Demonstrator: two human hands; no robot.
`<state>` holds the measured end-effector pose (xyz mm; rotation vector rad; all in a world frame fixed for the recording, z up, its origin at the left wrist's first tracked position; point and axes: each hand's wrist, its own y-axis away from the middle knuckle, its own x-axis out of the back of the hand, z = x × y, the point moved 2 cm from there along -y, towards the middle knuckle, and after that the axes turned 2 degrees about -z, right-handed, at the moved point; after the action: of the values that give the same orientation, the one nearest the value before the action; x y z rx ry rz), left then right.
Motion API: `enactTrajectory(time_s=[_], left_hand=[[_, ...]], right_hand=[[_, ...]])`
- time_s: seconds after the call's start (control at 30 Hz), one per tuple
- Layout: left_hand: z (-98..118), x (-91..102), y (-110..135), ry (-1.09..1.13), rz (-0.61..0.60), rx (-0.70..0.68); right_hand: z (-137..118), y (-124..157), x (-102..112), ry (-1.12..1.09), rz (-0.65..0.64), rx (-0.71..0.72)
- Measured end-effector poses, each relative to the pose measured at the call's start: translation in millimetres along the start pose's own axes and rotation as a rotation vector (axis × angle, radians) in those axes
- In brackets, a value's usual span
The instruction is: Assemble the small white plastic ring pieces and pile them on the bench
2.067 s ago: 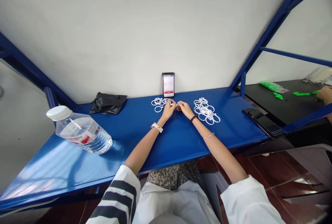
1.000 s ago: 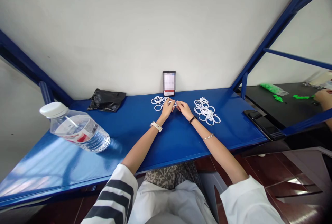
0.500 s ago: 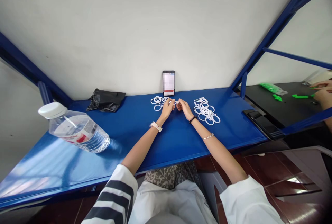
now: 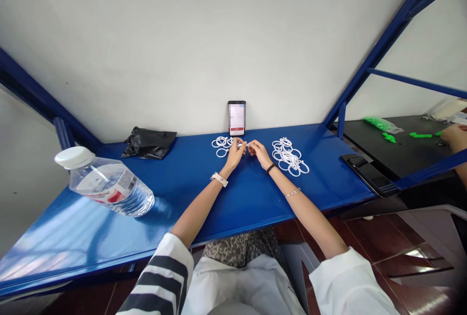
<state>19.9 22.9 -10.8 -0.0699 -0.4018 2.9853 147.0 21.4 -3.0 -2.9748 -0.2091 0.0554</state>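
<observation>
My left hand (image 4: 235,153) and my right hand (image 4: 259,152) meet over the blue table (image 4: 204,193), fingers pinched on a small white ring piece (image 4: 243,145) held between them. A small heap of white rings (image 4: 221,144) lies just left of my left hand. A larger heap of white rings (image 4: 290,157) lies to the right of my right hand. My left wrist carries a white watch, my right wrist a dark bead bracelet and a thin bangle.
A phone (image 4: 237,118) leans upright against the wall behind my hands. A black plastic bag (image 4: 149,142) sits at the back left, a water bottle (image 4: 104,182) at the near left. On the black table (image 4: 397,152) to the right, another person's hand (image 4: 454,136) works beside green pieces (image 4: 391,136).
My hands stay together in the same spot, with only small finger movement on the ring piece. The other person's hand on the right has shifted slightly.
</observation>
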Motion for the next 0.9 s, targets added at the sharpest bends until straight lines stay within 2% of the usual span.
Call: enactTrajectory(time_s=[0.67, 0.9], left_hand=[[1.1, -0.8, 0.8, -0.022, -0.016, -0.011], [2.1, -0.8, 0.6, -0.018, -0.012, 0.011]], right_hand=[[1.9, -1.3, 1.5, 0.039, -0.007, 0.029], [3.1, -0.1, 0.1, 0.019, 0.055, 0.018]])
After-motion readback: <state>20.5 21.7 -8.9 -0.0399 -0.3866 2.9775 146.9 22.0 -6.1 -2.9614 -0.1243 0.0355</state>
